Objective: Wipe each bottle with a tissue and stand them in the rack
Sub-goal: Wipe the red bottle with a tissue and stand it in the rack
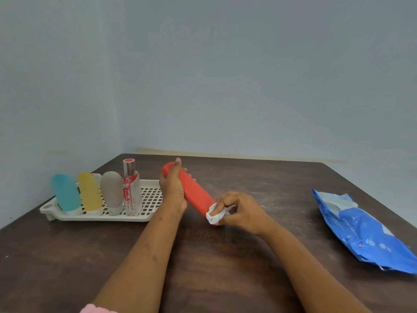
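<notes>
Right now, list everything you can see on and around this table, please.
table: one, dark brown, under everything
rack: one, white, table's left side
teal bottle: one, teal, upright in rack, leftmost
yellow bottle: one, yellow, in rack, second
grey bottle: one, grey, in rack, third
spray bottle: one, clear with red print, in rack, fourth
red bottle: one, red, tilted, held above table
tissue: one, white, against red bottle's lower end
wipes pack: one, blue, lying on table's right
left hand: one, grips red bottle's upper end
right hand: one, pinches tissue
</notes>
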